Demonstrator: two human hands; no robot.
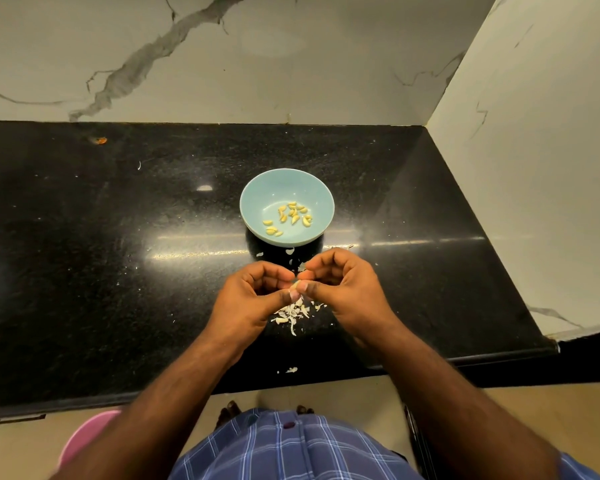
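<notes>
Both hands meet above the counter. The left hand [253, 299] and the right hand [347, 289] have their fingers curled inward, and the thumb and fingertips of each pinch the same small pale garlic clove [294, 287]. The clove is held in the air between the two sets of fingertips and is mostly hidden by them. Directly beneath the hands lies a loose heap of white papery peel scraps [291, 313], scattered on the black speckled stone counter [118, 254]. A few more flecks lie just beyond the fingertips, and one stray white peel scrap [291, 370] rests nearer the person, by the counter's front edge. Beyond the hands, near but apart from them, a round light blue bowl [257, 209] stands on the counter, with a scatter of small yellowish peeled cloves [293, 216] loosely grouped in its bottom. Far to the left of the left hand, toward the back of the counter, is a small orange spot [101, 140]. Behind the counter rises a white marble wall with grey veins [222, 64]. Below the forearms show a blue checked cloth [284, 448] on the person and, to its left, a pink rounded object [87, 434].
</notes>
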